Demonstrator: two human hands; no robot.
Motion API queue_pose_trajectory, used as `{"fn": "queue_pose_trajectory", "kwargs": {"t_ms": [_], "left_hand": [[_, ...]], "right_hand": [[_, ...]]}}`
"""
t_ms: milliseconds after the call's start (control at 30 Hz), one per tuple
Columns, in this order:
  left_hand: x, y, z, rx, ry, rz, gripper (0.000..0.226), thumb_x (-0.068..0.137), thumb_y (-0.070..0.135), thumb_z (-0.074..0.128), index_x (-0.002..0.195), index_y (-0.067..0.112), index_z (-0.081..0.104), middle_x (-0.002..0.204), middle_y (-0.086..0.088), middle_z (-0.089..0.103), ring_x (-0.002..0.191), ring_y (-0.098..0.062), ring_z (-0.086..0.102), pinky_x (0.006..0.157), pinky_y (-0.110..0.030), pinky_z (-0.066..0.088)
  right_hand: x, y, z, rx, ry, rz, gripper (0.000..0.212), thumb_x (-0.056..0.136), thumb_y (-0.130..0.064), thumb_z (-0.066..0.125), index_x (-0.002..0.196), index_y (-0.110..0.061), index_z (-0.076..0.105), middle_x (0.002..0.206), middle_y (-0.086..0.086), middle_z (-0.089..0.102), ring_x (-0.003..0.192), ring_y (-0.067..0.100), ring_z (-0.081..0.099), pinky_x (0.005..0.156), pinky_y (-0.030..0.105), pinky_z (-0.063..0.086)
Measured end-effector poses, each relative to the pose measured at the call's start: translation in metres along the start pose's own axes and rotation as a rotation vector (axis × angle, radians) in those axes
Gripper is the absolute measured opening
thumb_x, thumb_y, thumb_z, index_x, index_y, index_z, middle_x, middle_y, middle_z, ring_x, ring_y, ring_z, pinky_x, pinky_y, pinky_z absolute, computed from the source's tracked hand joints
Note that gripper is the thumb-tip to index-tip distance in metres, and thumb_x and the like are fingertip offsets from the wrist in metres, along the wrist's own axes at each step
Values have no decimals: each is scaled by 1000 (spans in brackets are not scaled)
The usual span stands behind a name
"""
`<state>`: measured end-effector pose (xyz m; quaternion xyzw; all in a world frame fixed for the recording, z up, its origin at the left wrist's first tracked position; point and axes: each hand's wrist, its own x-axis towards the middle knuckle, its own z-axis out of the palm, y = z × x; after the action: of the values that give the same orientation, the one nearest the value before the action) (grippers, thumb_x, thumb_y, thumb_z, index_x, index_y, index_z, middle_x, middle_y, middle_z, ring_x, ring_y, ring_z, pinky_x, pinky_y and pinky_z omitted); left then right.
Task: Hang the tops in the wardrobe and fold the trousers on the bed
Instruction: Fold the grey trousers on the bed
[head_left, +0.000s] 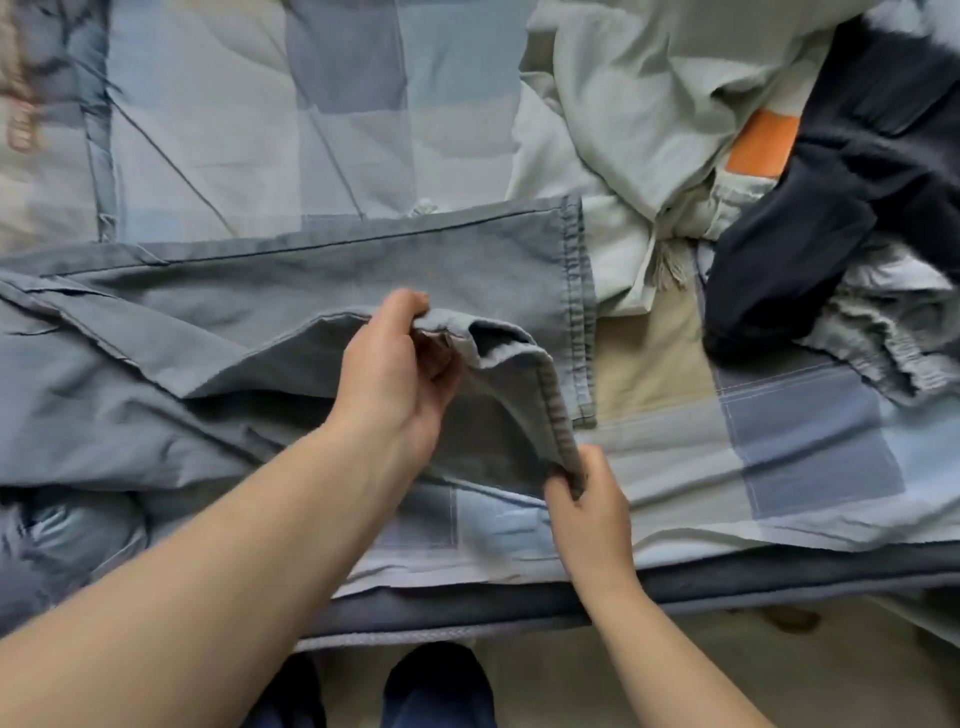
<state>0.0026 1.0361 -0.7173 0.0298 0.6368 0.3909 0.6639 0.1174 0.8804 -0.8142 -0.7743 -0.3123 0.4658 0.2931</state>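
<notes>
Grey-blue trousers (311, 280) lie spread across the bed, one leg flat with its hem toward the right. The hem of the other leg is lifted off the cover. My left hand (400, 364) pinches the far corner of that raised hem. My right hand (587, 499) pinches its near corner, close to the bed's front edge. The hem hangs curved between the two hands.
The bed carries a blue, grey and beige patchwork cover (805, 441). At the right lie a pale green garment (623, 104) with an orange patch, a dark navy garment (841, 197) and a crumpled grey piece (872, 332). The mattress edge (467, 608) runs along the front.
</notes>
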Motion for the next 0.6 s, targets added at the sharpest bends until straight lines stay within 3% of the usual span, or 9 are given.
{"fn": "queue_pose_trajectory", "kwargs": {"t_ms": [100, 200, 367, 467, 600], "left_hand": [[22, 31, 47, 112, 10, 58, 22, 91, 16, 51, 71, 19, 44, 57, 4, 41, 44, -9, 44, 44, -15, 42], [40, 44, 92, 221, -45, 66, 19, 91, 19, 50, 72, 19, 46, 55, 7, 44, 49, -9, 52, 48, -16, 47], [73, 34, 133, 360, -101, 63, 13, 90, 17, 48, 78, 18, 49, 62, 7, 51, 67, -10, 59, 65, -24, 49], [96, 24, 131, 550, -187, 47, 9, 92, 25, 50, 87, 19, 55, 89, 5, 62, 88, -7, 63, 79, -28, 47], [116, 11, 97, 664, -155, 147, 11, 94, 33, 54, 87, 25, 55, 92, 8, 61, 92, -5, 61, 77, -28, 48]], "right_hand": [[22, -22, -4, 256, 28, 28, 16, 93, -21, 54, 92, -36, 58, 83, -21, 67, 79, -2, 62, 65, 13, 48], [49, -31, -17, 318, 83, 28, 10, 93, -26, 56, 90, -34, 62, 87, -20, 69, 82, -7, 62, 69, 8, 47], [89, -22, -33, 284, 72, 205, 16, 92, -33, 58, 80, -25, 64, 78, -6, 67, 53, 3, 61, 59, 26, 54], [103, -9, -30, 167, 35, 272, 19, 92, -30, 59, 82, -15, 65, 85, 8, 68, 75, 24, 65, 72, 38, 52], [113, 4, -32, -97, 88, 154, 19, 88, -35, 63, 79, -18, 63, 90, 4, 59, 84, 20, 52, 69, 26, 34]]}}
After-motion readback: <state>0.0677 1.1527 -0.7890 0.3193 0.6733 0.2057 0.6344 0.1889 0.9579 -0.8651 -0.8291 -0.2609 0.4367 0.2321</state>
